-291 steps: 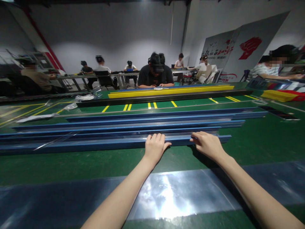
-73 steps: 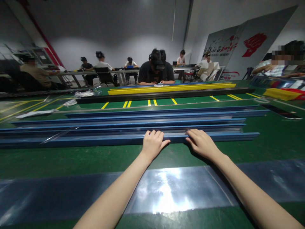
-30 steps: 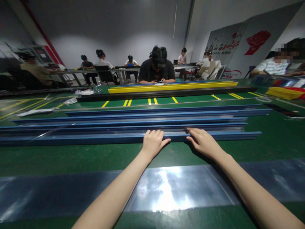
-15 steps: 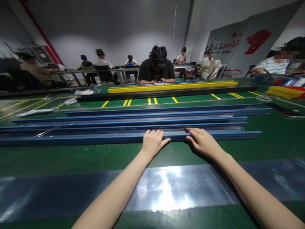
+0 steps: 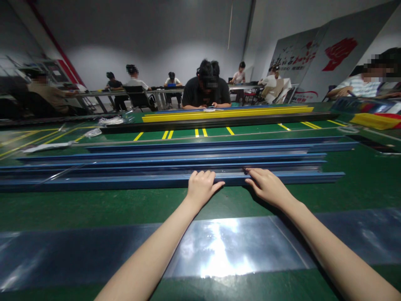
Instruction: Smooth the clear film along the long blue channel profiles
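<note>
A long blue plastic channel strip point(image 5: 94, 183) lies across the green table in front of me. My left hand point(image 5: 201, 188) rests over its near wall, fingers curled over the top edge and thumb pointing right along the outside. To the right of it, my right hand point(image 5: 266, 186) pinches the same wall, with fingers inside the channel and the thumb on the near side. A small dark piece point(image 5: 245, 170) shows at the right fingertips; I cannot make out what it is. More blue channel strips point(image 5: 219, 146) lie just behind, parallel to this one.
A clear plastic sheet point(image 5: 125, 246) lies flat under my forearms. Farther back are a black strip point(image 5: 219, 122) and a yellow strip point(image 5: 225, 113). A phone-like dark slab point(image 5: 372, 144) is at right, and a person point(image 5: 206, 90) sits opposite. Crumpled clear plastic point(image 5: 111, 121) lies at left.
</note>
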`<action>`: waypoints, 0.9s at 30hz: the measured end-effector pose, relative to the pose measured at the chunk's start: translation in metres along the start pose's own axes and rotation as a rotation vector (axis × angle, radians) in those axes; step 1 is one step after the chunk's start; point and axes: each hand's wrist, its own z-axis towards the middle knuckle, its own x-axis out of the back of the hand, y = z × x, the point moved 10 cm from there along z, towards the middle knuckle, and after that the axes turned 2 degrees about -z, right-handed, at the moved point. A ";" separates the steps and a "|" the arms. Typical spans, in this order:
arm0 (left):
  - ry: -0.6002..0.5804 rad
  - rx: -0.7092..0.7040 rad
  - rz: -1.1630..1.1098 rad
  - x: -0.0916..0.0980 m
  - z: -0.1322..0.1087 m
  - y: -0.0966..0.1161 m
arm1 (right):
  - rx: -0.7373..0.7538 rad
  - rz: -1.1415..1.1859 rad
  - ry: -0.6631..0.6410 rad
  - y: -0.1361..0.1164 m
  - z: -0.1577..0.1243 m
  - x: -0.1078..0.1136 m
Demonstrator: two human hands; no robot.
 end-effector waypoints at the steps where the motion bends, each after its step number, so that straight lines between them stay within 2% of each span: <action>1: 0.001 0.002 0.001 0.000 0.000 0.000 | 0.000 0.000 0.000 0.000 0.000 0.000; 18: 0.005 -0.026 -0.058 -0.002 0.000 0.000 | 0.005 0.006 0.014 -0.001 0.000 0.001; 27: -0.012 -0.016 -0.018 -0.002 0.001 0.001 | 0.009 0.003 0.004 -0.001 0.000 0.001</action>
